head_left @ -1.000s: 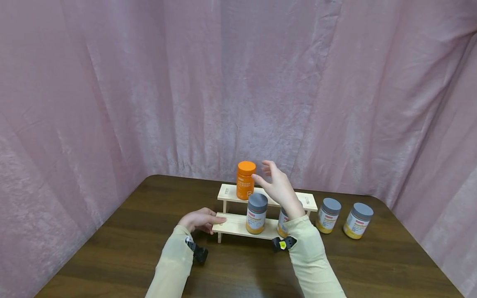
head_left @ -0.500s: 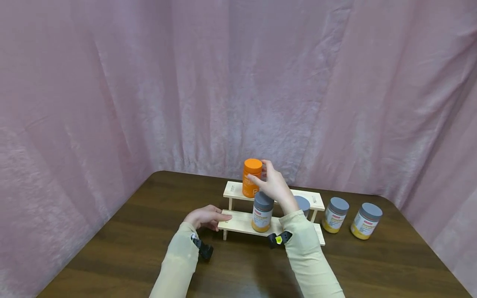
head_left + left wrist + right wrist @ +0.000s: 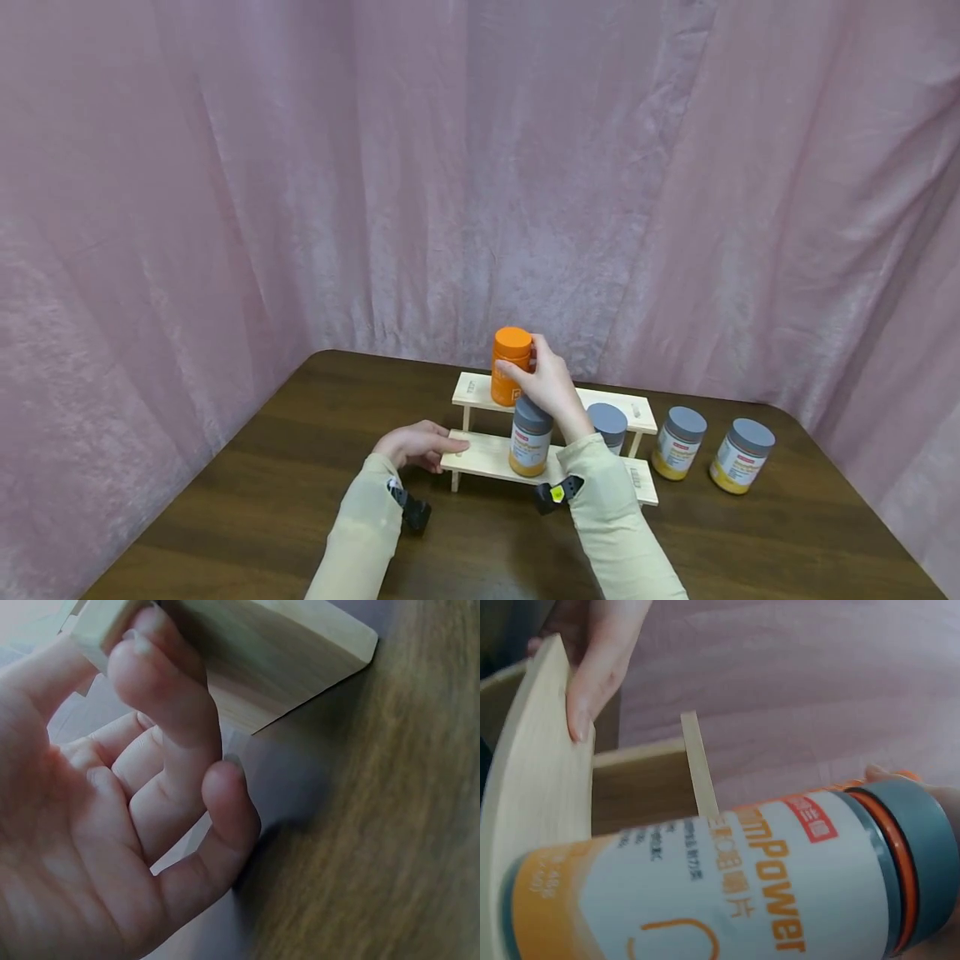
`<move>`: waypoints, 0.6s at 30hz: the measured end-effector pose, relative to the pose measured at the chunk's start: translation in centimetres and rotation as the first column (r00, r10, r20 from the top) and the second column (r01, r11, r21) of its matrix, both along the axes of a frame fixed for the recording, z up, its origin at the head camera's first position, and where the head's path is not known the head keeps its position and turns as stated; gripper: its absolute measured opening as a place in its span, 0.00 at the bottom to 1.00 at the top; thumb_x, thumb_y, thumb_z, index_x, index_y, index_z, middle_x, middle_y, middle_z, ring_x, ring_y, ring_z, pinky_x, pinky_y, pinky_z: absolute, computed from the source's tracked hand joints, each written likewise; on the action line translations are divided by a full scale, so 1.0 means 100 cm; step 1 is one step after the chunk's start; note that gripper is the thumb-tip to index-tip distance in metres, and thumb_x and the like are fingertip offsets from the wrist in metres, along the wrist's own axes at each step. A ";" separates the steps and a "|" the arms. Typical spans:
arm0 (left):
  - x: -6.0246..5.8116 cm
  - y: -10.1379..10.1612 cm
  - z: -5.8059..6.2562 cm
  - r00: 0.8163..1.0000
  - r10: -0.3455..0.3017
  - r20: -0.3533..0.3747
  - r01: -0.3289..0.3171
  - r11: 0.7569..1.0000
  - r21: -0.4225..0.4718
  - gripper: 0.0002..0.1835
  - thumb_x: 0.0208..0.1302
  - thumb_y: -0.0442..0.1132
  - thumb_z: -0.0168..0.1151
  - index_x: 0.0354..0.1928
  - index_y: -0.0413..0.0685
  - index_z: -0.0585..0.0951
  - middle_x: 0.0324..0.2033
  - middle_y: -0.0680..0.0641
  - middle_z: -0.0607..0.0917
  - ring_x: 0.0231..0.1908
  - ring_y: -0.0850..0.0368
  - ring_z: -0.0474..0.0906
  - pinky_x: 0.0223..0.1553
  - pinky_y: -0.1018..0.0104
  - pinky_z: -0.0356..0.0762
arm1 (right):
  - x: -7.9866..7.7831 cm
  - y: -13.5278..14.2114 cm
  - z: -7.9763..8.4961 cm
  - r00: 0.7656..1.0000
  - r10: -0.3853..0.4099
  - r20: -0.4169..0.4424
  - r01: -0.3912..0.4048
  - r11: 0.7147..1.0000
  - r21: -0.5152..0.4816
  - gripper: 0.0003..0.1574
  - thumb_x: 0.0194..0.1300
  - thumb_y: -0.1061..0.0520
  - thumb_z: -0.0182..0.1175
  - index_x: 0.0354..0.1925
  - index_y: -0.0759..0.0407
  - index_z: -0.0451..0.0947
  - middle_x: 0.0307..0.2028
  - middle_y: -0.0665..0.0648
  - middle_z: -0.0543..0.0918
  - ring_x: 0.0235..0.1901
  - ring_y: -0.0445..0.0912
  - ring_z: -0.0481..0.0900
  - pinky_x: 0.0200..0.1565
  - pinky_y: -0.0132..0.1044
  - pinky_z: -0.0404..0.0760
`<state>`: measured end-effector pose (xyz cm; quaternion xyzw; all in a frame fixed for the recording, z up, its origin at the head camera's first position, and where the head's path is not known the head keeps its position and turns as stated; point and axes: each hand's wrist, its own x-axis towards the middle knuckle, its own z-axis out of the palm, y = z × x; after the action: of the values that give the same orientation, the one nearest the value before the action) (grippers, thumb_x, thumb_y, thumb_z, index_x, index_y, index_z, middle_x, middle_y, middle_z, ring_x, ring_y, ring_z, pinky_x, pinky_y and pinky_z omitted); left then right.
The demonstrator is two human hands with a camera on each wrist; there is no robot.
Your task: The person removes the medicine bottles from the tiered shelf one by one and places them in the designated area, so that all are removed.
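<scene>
An orange bottle (image 3: 512,371) stands on the upper tier of a small two-tier wooden rack (image 3: 487,455), toward its left end. Around the bottle's front and right side, the thumb and fingers of my right hand (image 3: 553,385) grip it. My left hand (image 3: 416,444) pinches the left end of the rack's lower board, thumb on top and fingers curled beneath; the left wrist view shows those fingers (image 3: 165,712) under the wood. A grey-lidded jar (image 3: 530,440) sits on the lower board below my right hand, and in the right wrist view this jar (image 3: 727,885) hides most of that hand.
A second grey-lidded jar (image 3: 607,423) on the lower board is partly covered by my right forearm. Two more such jars, a nearer-in one (image 3: 678,443) and an outer one (image 3: 742,456), stand on the dark wooden table (image 3: 247,475) right of the rack. Pink curtain (image 3: 480,167) hangs behind.
My right hand has moved in from beside the orange bottle and closed its thumb and fingers on it. My left hand keeps its hold on the rack. The head view has shifted slightly.
</scene>
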<state>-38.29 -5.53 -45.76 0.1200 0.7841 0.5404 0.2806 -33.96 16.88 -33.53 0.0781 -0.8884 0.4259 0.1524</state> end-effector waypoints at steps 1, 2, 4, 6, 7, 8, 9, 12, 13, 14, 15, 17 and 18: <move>0.000 0.001 -0.001 1.000 -0.003 0.000 0.003 1.000 -0.002 0.12 0.61 0.48 0.66 0.31 0.47 0.78 0.18 0.56 0.77 0.16 0.66 0.73 0.25 0.73 0.77 | 0.002 0.001 0.000 1.000 -0.007 -0.013 0.007 0.999 -0.032 0.38 0.62 0.46 0.66 0.63 0.59 0.64 0.55 0.66 0.80 0.51 0.59 0.82 0.53 0.52 0.80; 0.001 0.001 -0.002 1.000 -0.006 -0.001 0.006 1.000 -0.004 0.12 0.61 0.48 0.66 0.30 0.48 0.78 0.18 0.56 0.77 0.16 0.66 0.73 0.25 0.74 0.77 | 0.004 0.002 -0.001 0.999 -0.016 -0.028 0.014 0.998 -0.062 0.39 0.61 0.46 0.67 0.63 0.58 0.65 0.55 0.66 0.80 0.51 0.59 0.82 0.53 0.52 0.80; 0.001 0.001 -0.003 1.000 -0.013 0.000 0.013 1.000 -0.004 0.12 0.61 0.48 0.66 0.30 0.48 0.78 0.18 0.56 0.78 0.16 0.65 0.73 0.25 0.74 0.77 | 0.009 0.004 0.002 0.998 -0.028 -0.056 0.021 0.992 -0.128 0.39 0.59 0.47 0.69 0.63 0.56 0.66 0.56 0.65 0.80 0.52 0.58 0.82 0.54 0.51 0.80; 0.000 0.000 -0.003 1.000 -0.011 -0.001 0.011 1.000 0.002 0.13 0.61 0.48 0.66 0.29 0.48 0.77 0.18 0.56 0.77 0.16 0.66 0.72 0.26 0.73 0.77 | 0.012 0.006 0.008 0.996 -0.033 -0.084 0.018 0.984 -0.178 0.39 0.58 0.47 0.70 0.63 0.53 0.67 0.56 0.63 0.80 0.52 0.58 0.82 0.54 0.51 0.80; -0.001 0.000 -0.003 1.000 -0.008 -0.003 0.008 1.000 0.005 0.13 0.60 0.48 0.66 0.29 0.48 0.77 0.19 0.56 0.78 0.17 0.66 0.73 0.26 0.73 0.77 | 0.013 0.007 0.011 0.994 -0.032 -0.106 0.011 0.981 -0.196 0.39 0.57 0.47 0.70 0.63 0.53 0.68 0.55 0.63 0.81 0.52 0.58 0.82 0.54 0.51 0.80; -0.001 -0.001 -0.002 1.000 -0.005 -0.007 0.005 1.000 0.008 0.13 0.60 0.48 0.66 0.29 0.48 0.77 0.19 0.56 0.78 0.17 0.66 0.73 0.26 0.73 0.77 | 0.014 0.009 0.015 0.992 -0.033 -0.124 0.006 0.978 -0.210 0.39 0.57 0.47 0.70 0.63 0.51 0.68 0.55 0.62 0.81 0.52 0.57 0.82 0.54 0.51 0.81; -0.002 -0.001 -0.001 1.000 -0.002 -0.012 0.002 1.000 0.011 0.13 0.60 0.48 0.66 0.29 0.48 0.77 0.19 0.55 0.78 0.17 0.66 0.73 0.26 0.73 0.77 | 0.015 0.009 0.019 0.990 -0.030 -0.141 -0.003 0.973 -0.230 0.38 0.57 0.48 0.71 0.63 0.51 0.68 0.55 0.62 0.81 0.52 0.57 0.82 0.54 0.50 0.80; -0.003 -0.003 -0.001 1.000 0.005 -0.013 -0.005 1.000 0.015 0.13 0.61 0.48 0.66 0.29 0.48 0.76 0.19 0.55 0.77 0.17 0.66 0.73 0.26 0.73 0.77 | 0.018 0.013 0.024 0.983 -0.023 -0.185 -0.039 0.946 -0.323 0.37 0.57 0.51 0.71 0.63 0.49 0.69 0.55 0.60 0.81 0.52 0.53 0.81 0.55 0.48 0.79; -0.003 -0.004 -0.001 1.000 0.002 -0.009 -0.002 1.000 0.017 0.13 0.61 0.48 0.66 0.30 0.47 0.77 0.19 0.55 0.78 0.17 0.66 0.73 0.26 0.73 0.77 | 0.019 0.014 0.024 0.980 -0.026 -0.198 -0.049 0.931 -0.362 0.37 0.57 0.52 0.71 0.63 0.49 0.70 0.54 0.59 0.81 0.52 0.51 0.81 0.56 0.46 0.79; -0.002 -0.004 -0.002 1.000 -0.002 -0.008 0.002 1.000 0.019 0.13 0.61 0.48 0.66 0.30 0.47 0.77 0.19 0.55 0.78 0.17 0.66 0.73 0.26 0.73 0.77 | 0.022 0.016 0.024 0.977 -0.031 -0.209 -0.057 0.914 -0.402 0.36 0.57 0.54 0.71 0.63 0.49 0.70 0.54 0.58 0.81 0.52 0.49 0.80 0.56 0.45 0.78; -0.002 -0.005 -0.003 1.000 -0.007 -0.005 0.007 1.000 0.021 0.13 0.61 0.48 0.66 0.30 0.47 0.77 0.19 0.55 0.78 0.17 0.66 0.73 0.26 0.73 0.77 | 0.025 0.018 0.023 0.975 -0.037 -0.219 -0.065 0.895 -0.440 0.36 0.57 0.55 0.71 0.62 0.49 0.70 0.53 0.57 0.81 0.51 0.47 0.80 0.56 0.43 0.78; -0.001 -0.005 -0.004 1.000 -0.016 -0.003 0.016 1.000 0.024 0.13 0.62 0.48 0.65 0.31 0.47 0.77 0.19 0.55 0.78 0.17 0.66 0.73 0.26 0.73 0.77 | 0.031 0.021 0.022 0.971 -0.052 -0.232 -0.070 0.871 -0.487 0.35 0.57 0.57 0.70 0.62 0.49 0.70 0.52 0.54 0.81 0.50 0.43 0.79 0.55 0.39 0.77; -0.001 -0.006 -0.004 1.000 -0.018 -0.003 0.018 0.999 0.027 0.13 0.62 0.48 0.65 0.31 0.47 0.77 0.19 0.55 0.78 0.17 0.66 0.73 0.26 0.73 0.77 | 0.035 0.023 0.022 0.969 -0.059 -0.240 -0.070 0.867 -0.494 0.35 0.58 0.58 0.70 0.62 0.49 0.70 0.52 0.52 0.80 0.50 0.41 0.78 0.54 0.37 0.77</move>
<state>-38.34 -6.10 -46.20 0.1316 0.7759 0.5484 0.2826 -30.50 19.21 -31.36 0.0911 -0.7219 0.6282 0.2755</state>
